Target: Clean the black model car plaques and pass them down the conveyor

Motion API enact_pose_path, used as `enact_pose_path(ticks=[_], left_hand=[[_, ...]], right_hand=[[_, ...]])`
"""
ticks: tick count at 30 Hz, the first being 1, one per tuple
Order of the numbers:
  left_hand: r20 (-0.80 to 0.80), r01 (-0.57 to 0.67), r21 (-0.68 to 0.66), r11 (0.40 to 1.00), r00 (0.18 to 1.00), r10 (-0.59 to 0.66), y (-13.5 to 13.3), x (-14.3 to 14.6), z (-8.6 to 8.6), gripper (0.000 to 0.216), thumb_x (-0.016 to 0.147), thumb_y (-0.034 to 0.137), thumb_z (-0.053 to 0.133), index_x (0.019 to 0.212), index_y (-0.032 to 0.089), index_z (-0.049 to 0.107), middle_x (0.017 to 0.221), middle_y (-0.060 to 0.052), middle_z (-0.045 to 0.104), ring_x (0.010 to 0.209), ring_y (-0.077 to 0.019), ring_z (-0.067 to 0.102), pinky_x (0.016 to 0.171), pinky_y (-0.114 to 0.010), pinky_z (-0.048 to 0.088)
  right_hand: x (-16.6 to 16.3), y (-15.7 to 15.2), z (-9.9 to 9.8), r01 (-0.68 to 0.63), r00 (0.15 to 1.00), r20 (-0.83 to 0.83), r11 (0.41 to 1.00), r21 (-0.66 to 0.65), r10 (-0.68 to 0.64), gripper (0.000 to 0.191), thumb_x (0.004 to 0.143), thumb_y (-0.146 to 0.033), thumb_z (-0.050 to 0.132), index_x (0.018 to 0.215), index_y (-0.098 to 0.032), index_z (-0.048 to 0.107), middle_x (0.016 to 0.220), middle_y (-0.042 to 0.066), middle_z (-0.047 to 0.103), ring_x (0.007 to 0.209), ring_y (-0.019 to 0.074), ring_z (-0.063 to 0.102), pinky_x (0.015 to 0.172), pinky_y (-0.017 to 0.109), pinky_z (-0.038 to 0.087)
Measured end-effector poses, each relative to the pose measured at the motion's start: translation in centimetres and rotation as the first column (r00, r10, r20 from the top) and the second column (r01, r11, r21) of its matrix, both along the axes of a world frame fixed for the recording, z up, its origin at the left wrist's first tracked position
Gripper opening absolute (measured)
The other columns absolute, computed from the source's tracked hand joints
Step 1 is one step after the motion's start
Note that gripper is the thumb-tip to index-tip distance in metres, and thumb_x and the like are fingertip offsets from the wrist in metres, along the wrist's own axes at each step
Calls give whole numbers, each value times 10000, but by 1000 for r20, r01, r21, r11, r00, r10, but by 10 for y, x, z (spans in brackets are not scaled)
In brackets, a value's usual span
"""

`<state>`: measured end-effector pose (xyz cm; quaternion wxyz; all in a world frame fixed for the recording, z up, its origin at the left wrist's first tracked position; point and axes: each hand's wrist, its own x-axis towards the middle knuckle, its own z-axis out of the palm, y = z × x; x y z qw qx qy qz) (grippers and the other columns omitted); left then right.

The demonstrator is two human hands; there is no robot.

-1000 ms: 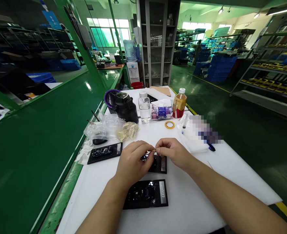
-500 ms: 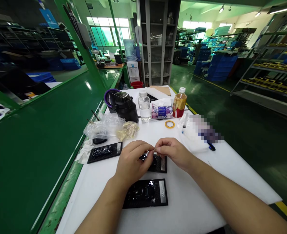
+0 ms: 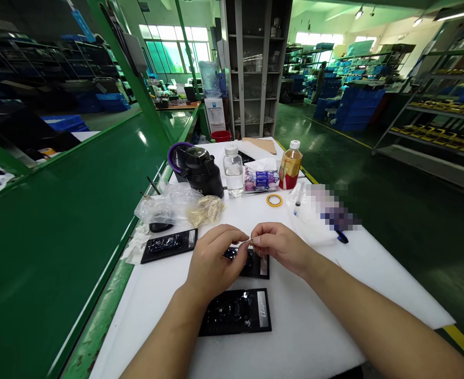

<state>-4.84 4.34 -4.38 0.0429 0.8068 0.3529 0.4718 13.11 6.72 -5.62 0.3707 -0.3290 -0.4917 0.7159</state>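
Observation:
My left hand point(image 3: 219, 258) and my right hand point(image 3: 278, 246) meet over the middle of the white table, fingertips nearly touching. Both are closed in a pinch around something thin and small, too tiny to name. Beneath them, partly covered, lies a black panel point(image 3: 255, 266) with a glossy raised car shape and a silver label. Closer to me is a second such panel point(image 3: 238, 313), its left edge hidden by my left forearm. A third panel point(image 3: 169, 246) rests at a slant to the left of my left hand.
Plastic bags point(image 3: 169, 204), a black flask point(image 3: 204, 171), a clear bottle point(image 3: 233, 171), a tissue pack point(image 3: 261, 176) and a drink bottle point(image 3: 290, 166) stand beyond my hands. A yellow tape roll point(image 3: 274, 200) and a syringe point(image 3: 299, 195) lie nearer. A blue-black pen-like item point(image 3: 341, 237) is at right.
My fingers have shifted very slightly, and a thin pale strip now shows between the fingertips. Both hands stay in the same pinch; the panels have not moved.

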Motion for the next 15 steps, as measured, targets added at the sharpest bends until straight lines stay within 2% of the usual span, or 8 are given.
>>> enact_pose_path(ticks=[4, 6, 8, 9, 11, 13, 15], left_hand=[[-19, -27, 27, 999, 999, 28, 1, -2, -1, 106, 842, 93, 613, 818, 194, 632, 753, -14, 686, 693, -138, 639, 651, -270, 519], [-30, -64, 51, 997, 997, 65, 2, -6, 2, 99, 844, 107, 618, 813, 196, 649, 751, -12, 699, 688, -142, 649, 652, -274, 520], [-27, -115, 82, 990, 993, 118, 3, -13, 10, 90, 841, 116, 630, 813, 194, 664, 755, -12, 709, 695, -149, 660, 673, -282, 525], [-22, -147, 95, 985, 989, 149, 2, -17, 16, 84, 838, 121, 637, 811, 194, 670, 758, -12, 714, 702, -153, 667, 688, -286, 529], [-24, -215, 101, 971, 976, 218, -3, -29, 29, 69, 834, 144, 652, 804, 200, 678, 760, -6, 721, 707, -159, 677, 706, -286, 540], [-54, -280, 81, 957, 957, 284, -16, -42, 40, 50, 838, 191, 660, 805, 218, 688, 771, 3, 727, 693, -159, 679, 699, -279, 553], [-95, -320, 37, 947, 942, 322, -37, -57, 42, 51, 847, 237, 653, 819, 240, 695, 786, 11, 731, 682, -161, 680, 691, -275, 569]], right_hand=[[1, 1, 0, 5, 1000, -8, 1000, -1, -5, 101, 733, -259, 669, 731, -167, 628, 672, -11, 568, 628, 116, 483, 606, 255, 357], [2, 0, 3, -4, 1000, -13, 1000, 7, 4, 133, 735, -274, 659, 814, -172, 630, 722, -7, 583, 618, 113, 482, 589, 251, 367], [5, -4, 10, -99, 993, 71, 990, 99, 93, 221, 741, -282, 647, 938, -184, 629, 823, 7, 621, 628, 116, 496, 581, 252, 385], [6, -9, 14, -190, 971, 182, 966, 177, 157, 266, 740, -283, 653, 990, -192, 630, 857, 12, 635, 636, 121, 507, 584, 257, 395], [7, -21, 22, -403, 849, 487, 847, 346, 205, 336, 726, -275, 687, 1052, -202, 645, 867, 19, 653, 664, 142, 534, 618, 276, 414], [7, -37, 30, -568, 695, 711, 687, 452, 106, 393, 707, -264, 723, 1090, -203, 656, 868, 31, 664, 724, 178, 571, 670, 301, 426], [8, -51, 37, -651, 598, 802, 577, 493, -10, 370, 725, -262, 711, 1087, -207, 655, 910, 50, 675, 790, 215, 603, 696, 320, 428]])
